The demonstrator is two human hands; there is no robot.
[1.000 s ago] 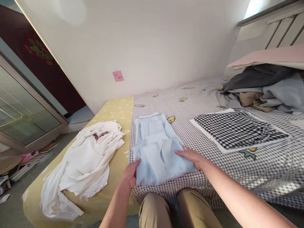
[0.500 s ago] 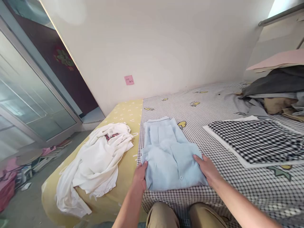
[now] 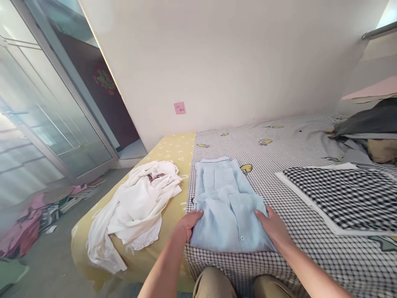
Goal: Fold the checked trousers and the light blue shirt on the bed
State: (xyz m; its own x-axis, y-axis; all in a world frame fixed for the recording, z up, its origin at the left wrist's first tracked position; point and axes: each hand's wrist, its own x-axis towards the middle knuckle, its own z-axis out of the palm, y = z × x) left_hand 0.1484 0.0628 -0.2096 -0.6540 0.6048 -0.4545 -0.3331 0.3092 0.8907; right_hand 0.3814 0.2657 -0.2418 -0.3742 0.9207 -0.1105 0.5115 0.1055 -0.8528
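Note:
A light blue shirt (image 3: 223, 223), partly folded with its lower part turned up over itself, lies on the checked bed sheet in front of my knees. A white button shows near its front edge. My left hand (image 3: 191, 223) grips the shirt's left side, thumb on top and fingers tucked beneath. On the opposite side my right hand (image 3: 270, 225) pinches the cloth the same way, its fingers partly hidden under the fabric. A crumpled white shirt (image 3: 139, 207) lies to the left on the yellow bedding.
At right lies a folded black-and-white checked garment (image 3: 344, 194) with a white border. Behind it is a pile of dark and brown clothes (image 3: 369, 124). A pink note (image 3: 179, 108) is on the wall. Items lie on the floor at left, by the glass door (image 3: 71, 120).
The view has turned slightly left, so everything sits further right. Both hands keep their hold on the blue shirt's sides; the left has slid up a little along the edge.

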